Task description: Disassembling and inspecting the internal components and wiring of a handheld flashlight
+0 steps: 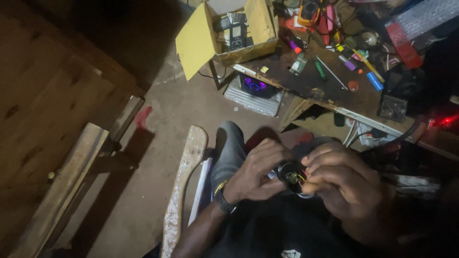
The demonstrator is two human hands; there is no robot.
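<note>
**Both hands closed on a small round part over the lap**

The person sat low, and both hands met in front of the body, above the lap. The left hand [256,172], with a dark watch [223,197] on its wrist, curled its fingers around the left side of a small round black part [292,177]. The right hand [342,179] gripped the same part from the right, its fingertips pinched at the rim. Thin coloured wires showed in the part's open centre; what kind of part it was could not be told in the dim light.

Ahead of the hands stood a cluttered desk [306,83], well apart from them. On it lay a green-handled screwdriver [320,69], a blue cylinder [375,81] and an orange multimeter [309,11]. An open cardboard box [229,33] holding dark devices sat at the desk's left end. A worn wooden plank [184,181] lay on the floor just left of the person's knee, and a wooden bench [62,186] stood farther left.
</note>
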